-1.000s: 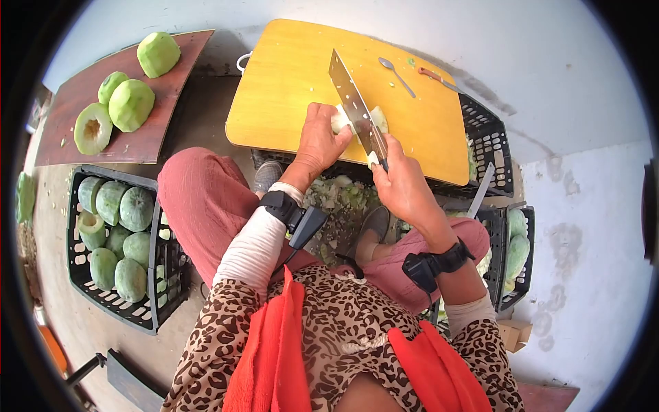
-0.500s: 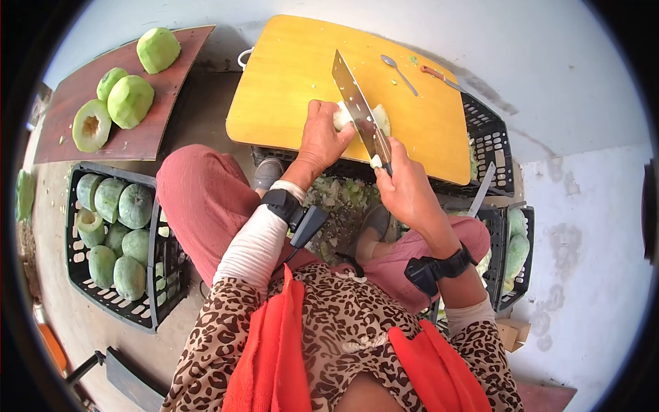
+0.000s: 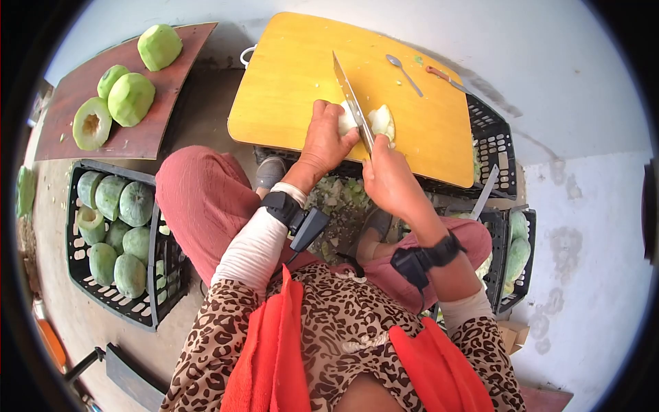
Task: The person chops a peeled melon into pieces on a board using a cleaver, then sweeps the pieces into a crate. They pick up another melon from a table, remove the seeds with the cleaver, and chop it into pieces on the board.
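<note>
On the yellow board [image 3: 302, 62], my left hand [image 3: 325, 141] is closed around a pale melon piece [image 3: 347, 119] near the front edge. The wide blade of a knife [image 3: 351, 93] stands on edge against that piece's right side. My right hand [image 3: 391, 175] is wrapped round the knife's handle, which its fingers hide. Just right of the blade lie cut pale pieces [image 3: 381, 122]. Farther right on the board are a metal spoon [image 3: 405, 74] and a small knife with a brown handle [image 3: 443, 77].
Peeled green melons [image 3: 131, 100] sit on a dark red board [image 3: 144, 141] at left. Below it, a black crate [image 3: 113, 292] holds several unpeeled melons [image 3: 129, 277]. More black crates [image 3: 495, 141] stand at right, one with a long blade [image 3: 486, 192]. Scraps [image 3: 338, 206] lie below the yellow board.
The knife blade has turned more upright and shifted slightly left. My right hand has moved left with it, and the cut pieces at its right now show more fully.
</note>
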